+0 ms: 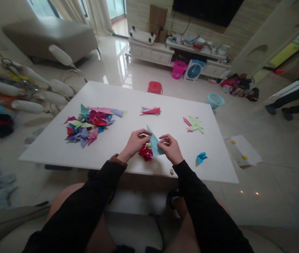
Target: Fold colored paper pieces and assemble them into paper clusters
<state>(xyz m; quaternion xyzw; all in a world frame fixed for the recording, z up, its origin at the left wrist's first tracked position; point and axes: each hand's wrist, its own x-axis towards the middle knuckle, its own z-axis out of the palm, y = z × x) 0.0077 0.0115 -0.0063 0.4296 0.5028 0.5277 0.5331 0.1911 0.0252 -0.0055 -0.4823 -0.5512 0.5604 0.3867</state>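
Note:
Both my hands hold a light blue folded paper piece (154, 143) just above the white table (112, 147) near its front edge. My left hand (135, 141) pinches the paper's upper left edge, fingers closed. My right hand (170, 147) grips its right side, fingers curled. Under the hands lies a small red folded paper cluster (145, 152). A big heap of coloured folded paper pieces (90, 124) lies to the left on the table.
A red-pink paper stack (151, 111) and a green-pink paper stack (194, 124) lie farther back, and a small blue folded piece (201, 156) sits at the right. A person's legs (292, 102) show at far right. White paper sheets (242, 150) lie on the floor.

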